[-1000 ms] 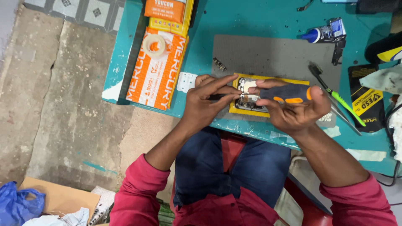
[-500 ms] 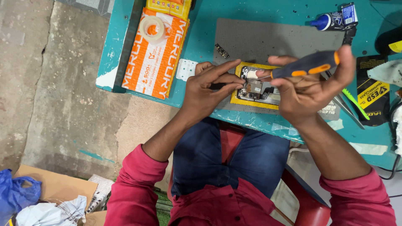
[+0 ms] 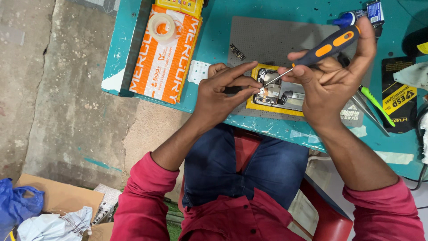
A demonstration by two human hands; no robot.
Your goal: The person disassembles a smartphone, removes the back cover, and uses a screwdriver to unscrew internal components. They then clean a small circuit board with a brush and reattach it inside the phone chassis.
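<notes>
While a second ago the right hand [image 3: 332, 76] only rested on the opened phone [image 3: 278, 91], it now grips a black and orange screwdriver [image 3: 327, 45] and has brought its thin tip down onto the phone's insides. The left hand [image 3: 223, 91] is curled, with fingers pinching the phone's left end. The phone lies on the grey mat [image 3: 272, 38] on the teal table [image 3: 120, 49], so a screw is likely being worked now.
</notes>
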